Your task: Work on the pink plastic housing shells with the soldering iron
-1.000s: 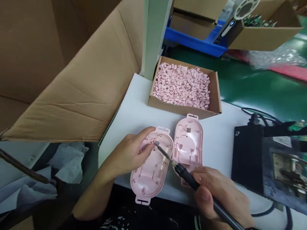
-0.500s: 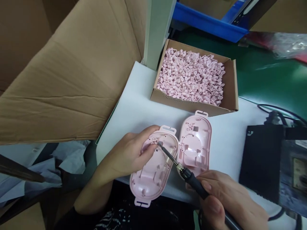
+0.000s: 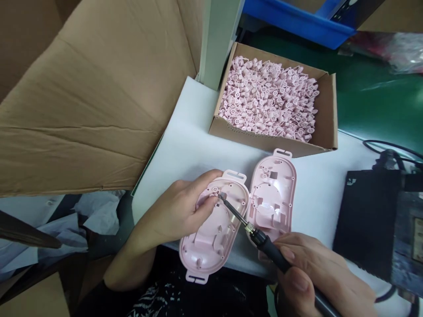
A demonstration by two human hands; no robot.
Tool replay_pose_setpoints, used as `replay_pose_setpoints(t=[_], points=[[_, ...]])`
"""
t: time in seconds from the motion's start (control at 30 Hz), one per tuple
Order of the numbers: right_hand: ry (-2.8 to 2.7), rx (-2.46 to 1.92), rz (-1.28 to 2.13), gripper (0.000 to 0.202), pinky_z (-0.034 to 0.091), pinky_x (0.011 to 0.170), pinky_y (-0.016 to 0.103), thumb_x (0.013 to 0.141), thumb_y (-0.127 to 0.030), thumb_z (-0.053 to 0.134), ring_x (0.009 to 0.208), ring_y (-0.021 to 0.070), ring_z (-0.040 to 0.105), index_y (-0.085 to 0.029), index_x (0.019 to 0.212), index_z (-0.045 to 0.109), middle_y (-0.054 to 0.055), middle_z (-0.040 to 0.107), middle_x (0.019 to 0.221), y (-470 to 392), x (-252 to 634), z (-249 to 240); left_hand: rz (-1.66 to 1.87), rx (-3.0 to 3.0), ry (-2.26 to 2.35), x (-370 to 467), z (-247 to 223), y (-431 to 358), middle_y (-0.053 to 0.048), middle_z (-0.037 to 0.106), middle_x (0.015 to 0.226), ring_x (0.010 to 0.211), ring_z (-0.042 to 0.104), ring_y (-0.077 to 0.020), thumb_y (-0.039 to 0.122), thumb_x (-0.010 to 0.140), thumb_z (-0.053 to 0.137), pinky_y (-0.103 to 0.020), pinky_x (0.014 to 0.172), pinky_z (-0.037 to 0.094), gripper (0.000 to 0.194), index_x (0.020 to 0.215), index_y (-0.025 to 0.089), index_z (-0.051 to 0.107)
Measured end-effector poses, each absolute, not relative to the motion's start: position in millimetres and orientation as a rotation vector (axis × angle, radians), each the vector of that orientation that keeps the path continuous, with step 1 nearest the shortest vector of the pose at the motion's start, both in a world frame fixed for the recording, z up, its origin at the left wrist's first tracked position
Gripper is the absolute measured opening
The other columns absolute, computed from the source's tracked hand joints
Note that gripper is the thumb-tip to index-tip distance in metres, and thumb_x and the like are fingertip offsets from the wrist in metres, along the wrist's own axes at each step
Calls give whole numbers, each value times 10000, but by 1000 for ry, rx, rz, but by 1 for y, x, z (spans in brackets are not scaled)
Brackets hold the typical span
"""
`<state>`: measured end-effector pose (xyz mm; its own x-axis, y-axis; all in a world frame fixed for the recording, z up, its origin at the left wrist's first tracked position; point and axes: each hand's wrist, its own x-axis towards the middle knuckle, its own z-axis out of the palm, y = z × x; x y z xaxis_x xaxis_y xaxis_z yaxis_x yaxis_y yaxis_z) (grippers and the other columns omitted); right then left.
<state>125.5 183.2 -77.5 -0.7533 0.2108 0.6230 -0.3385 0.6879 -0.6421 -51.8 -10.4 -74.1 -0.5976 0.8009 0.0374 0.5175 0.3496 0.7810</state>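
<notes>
My left hand [image 3: 187, 204] is closed on the upper left edge of a pink oval plastic shell [image 3: 211, 246], its thumb and forefinger near a small pink part [image 3: 214, 190] inside. The shell lies tilted, its hollow side up. In my right hand [image 3: 317, 268] is a soldering iron [image 3: 264, 244], gripped like a pen. Its tip reaches the small part beside my left thumb; whether it touches is too small to tell. Just to the right, a second pink shell [image 3: 272, 193] lies hollow side up, its lower end partly behind my right hand and the iron.
A cardboard box [image 3: 257, 140] full of small pink plastic parts [image 3: 269, 97] stands behind the shells. A large cardboard flap [image 3: 109, 101] rises at left. At right sit a black box-shaped device [image 3: 368, 220] and cables [image 3: 390, 147]. A blue bin [image 3: 297, 24] is at the back.
The view has shifted slightly, so the box and device appear a little farther right. Both hands keep their grips, and the iron's tip stays at the same spot on the shell.
</notes>
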Motion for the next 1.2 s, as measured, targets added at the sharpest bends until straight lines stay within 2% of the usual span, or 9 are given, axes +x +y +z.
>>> replay_pose_setpoints(t=[0.1,0.3,0.63,0.87,1.07,1.2], points=[[-2193,53,1041,104,605,559,315,929,-135,583,625,164,667,-139,856,657,39,655,690,181,127,-80,1113,1168,2274,-52,-75,-10,-4,750,969,708,687,-143,233,960,580,-261,645,506,431,1385,226,505],[-2169,86,1010,86,608,552,336,876,-86,595,636,174,663,-110,816,653,45,650,700,182,128,-82,1131,1169,2261,-52,-75,-9,-37,748,1090,876,728,-180,230,965,566,-281,732,551,433,1393,227,503],[-2142,164,1000,118,592,549,327,871,-46,584,627,164,653,-65,772,647,57,638,692,182,122,-81,1113,1170,2272,-51,-75,-9,-17,752,1008,760,703,-155,224,959,572,-272,677,519,444,1398,219,503],[-2185,122,1012,130,597,538,312,925,-105,571,601,146,641,-102,818,646,33,641,665,183,122,-81,1107,1167,2284,-52,-72,-8,-11,748,953,652,660,-136,208,941,582,-261,626,494,439,1377,202,527],[-2174,101,985,96,604,531,326,873,-99,607,608,168,653,-116,791,653,36,642,677,182,124,-81,1097,1157,2271,-52,-72,-7,-13,751,988,757,698,-160,204,944,566,-270,685,519,440,1382,220,520],[-2181,69,959,123,597,496,309,902,-155,616,587,175,657,-161,782,647,31,637,644,183,128,-84,1106,1156,2264,-52,-72,-8,-21,750,997,729,687,-152,210,948,564,-270,665,517,440,1384,212,513]])
